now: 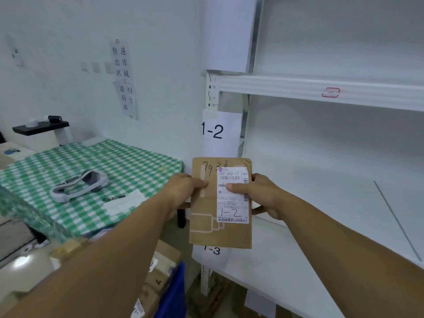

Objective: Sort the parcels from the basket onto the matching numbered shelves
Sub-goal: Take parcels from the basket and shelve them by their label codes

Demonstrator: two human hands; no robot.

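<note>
At the far left a table under a green-and-white checked cloth (pixel 110 161) carries a grey-and-white headset (pixel 79 185), with a dark pen (pixel 114 198) and a sheet of paper (pixel 125 204) just beside it toward the table's front edge. On the wall above hang two paper notices with Chinese characters (pixel 124 79). Low in the middle, brown cardboard parcels (pixel 160 267) sit packed inside a blue basket (pixel 173 292). Both hands hold up one flat brown cardboard parcel (pixel 220 203) upright in front of the shelf post: the left hand (pixel 183 193) pinches its left edge, thumb on the front face, and the right hand (pixel 263 196) pinches its right edge, thumb pressed on the white shipping label (pixel 232 195). That label bears a handwritten "1-2", and "7936" is written on the cardboard above it. A paper tag reading "1-2" (pixel 221 131) is fixed to the post just above the parcel, and a tag reading "1-3" (pixel 212 251) shows partly below it. To the right stretch the white shelves (pixel 321 203), the upper beam marked with a red "3" (pixel 330 92).
</note>
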